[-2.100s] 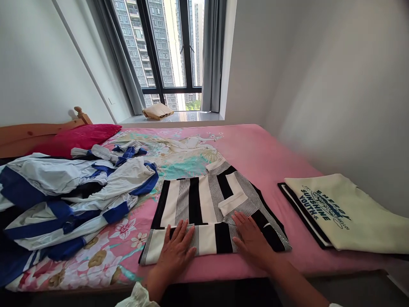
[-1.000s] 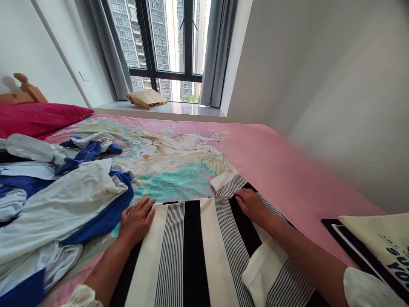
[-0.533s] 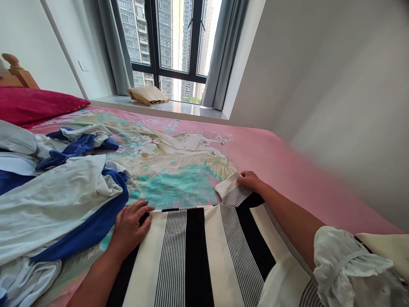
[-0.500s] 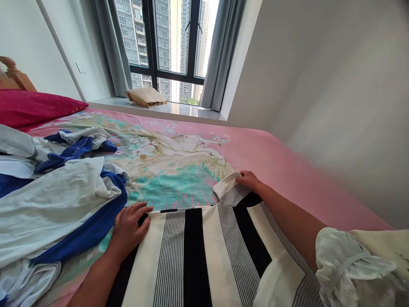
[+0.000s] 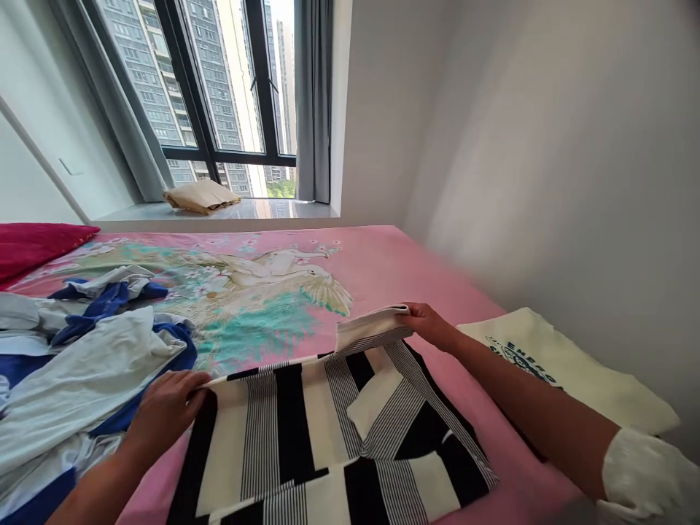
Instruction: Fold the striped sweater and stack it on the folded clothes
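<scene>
A shirt (image 5: 289,430) with cream, black and thin-lined stripes lies on the bed in front of me, partly folded over itself. My left hand (image 5: 169,401) pinches its far left corner between thumb and fingers. My right hand (image 5: 429,324) grips the end of a cream-and-striped flap (image 5: 375,328), lifted a little above the rest of the shirt. A second cream-ended piece of the shirt lies across its right half. The undersides of both hands' fingers are hidden.
White and blue clothes (image 5: 103,372) lie heaped on the left. A red pillow (image 5: 38,248) is behind them, on the pink patterned bedsheet (image 5: 372,262). A cream printed cloth bag (image 5: 574,364) lies at right by the wall. A folded beige item (image 5: 200,197) rests on the windowsill.
My view has swung to the right, bringing the cream bag into sight. The right hand has raised the shirt's flap, and more folds show on the shirt. My left hand now pinches the corner.
</scene>
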A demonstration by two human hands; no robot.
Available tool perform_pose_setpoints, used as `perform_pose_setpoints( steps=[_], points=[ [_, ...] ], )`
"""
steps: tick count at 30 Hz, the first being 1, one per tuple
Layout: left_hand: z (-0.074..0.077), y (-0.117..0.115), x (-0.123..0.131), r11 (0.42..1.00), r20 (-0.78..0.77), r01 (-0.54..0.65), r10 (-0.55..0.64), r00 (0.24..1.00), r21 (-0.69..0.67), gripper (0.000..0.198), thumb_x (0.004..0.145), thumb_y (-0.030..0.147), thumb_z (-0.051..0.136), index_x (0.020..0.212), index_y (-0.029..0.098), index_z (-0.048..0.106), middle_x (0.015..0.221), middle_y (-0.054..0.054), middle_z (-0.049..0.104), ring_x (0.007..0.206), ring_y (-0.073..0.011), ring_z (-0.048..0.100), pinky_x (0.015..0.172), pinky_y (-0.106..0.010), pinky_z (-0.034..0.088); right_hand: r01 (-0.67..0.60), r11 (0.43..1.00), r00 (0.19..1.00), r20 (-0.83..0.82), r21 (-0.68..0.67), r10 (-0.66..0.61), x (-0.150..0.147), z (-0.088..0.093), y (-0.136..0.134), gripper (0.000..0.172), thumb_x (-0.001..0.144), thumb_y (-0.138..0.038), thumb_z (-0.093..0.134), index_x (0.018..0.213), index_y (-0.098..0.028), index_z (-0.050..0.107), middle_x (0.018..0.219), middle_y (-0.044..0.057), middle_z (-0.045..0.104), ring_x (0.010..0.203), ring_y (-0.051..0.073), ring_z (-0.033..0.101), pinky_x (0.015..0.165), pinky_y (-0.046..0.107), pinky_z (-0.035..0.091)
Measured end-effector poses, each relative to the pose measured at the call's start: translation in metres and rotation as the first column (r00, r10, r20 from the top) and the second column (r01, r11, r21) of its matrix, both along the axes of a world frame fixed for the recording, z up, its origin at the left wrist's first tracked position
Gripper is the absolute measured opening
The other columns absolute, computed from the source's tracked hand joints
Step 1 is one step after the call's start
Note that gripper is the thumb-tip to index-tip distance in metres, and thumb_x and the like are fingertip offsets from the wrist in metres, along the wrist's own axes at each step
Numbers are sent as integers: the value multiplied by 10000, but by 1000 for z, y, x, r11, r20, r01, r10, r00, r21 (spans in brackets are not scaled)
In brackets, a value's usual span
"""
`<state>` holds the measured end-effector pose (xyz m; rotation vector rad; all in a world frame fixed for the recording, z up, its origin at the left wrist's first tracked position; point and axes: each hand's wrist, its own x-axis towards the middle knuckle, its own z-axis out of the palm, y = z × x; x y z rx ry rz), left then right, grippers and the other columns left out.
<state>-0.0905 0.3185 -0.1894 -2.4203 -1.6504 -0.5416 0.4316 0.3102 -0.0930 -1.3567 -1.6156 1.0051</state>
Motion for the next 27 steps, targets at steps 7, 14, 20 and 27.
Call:
perform_pose_setpoints(
  steps=[7,14,20,27],
  points=[
    [20,-102,17,994,-98,102,-106,989,-46,171,819,203,491,804,262,651,833,1,672,840,-192,561,896,-376,396,-101,995,992,80,13,99,16,-17,-94,309,826,-431,538,915,-161,661,815,23,627,781,183,539,725,297,424],
    [-16,-152,36,957,-51,8,-24,998,-291,305,822,108,425,879,260,684,914,-37,676,927,-209,573,901,-393,389,-212,976,904,371,-47,214,16,-86,-177,246,825,-300,481,937,-218,683,992,60,690,965,236,620,895,372,467],
    [-20,-166,23,946,24,-122,136,990,-299,289,811,196,469,1006,264,672,1093,-58,645,1029,-216,564,929,-364,389,-296,955,747,629,26,214,21,-107,-209,273,777,-239,518,988,-242,693,1169,77,648,1232,305,481,1063,532,327],
    [-18,-167,19,888,119,-297,356,927,-350,314,862,275,350,759,188,633,826,-75,654,849,-211,594,803,-339,428,-296,941,815,558,165,158,-37,-72,-187,238,883,-274,424,958,-237,647,1047,65,671,1008,212,613,901,383,498]
  ],
)
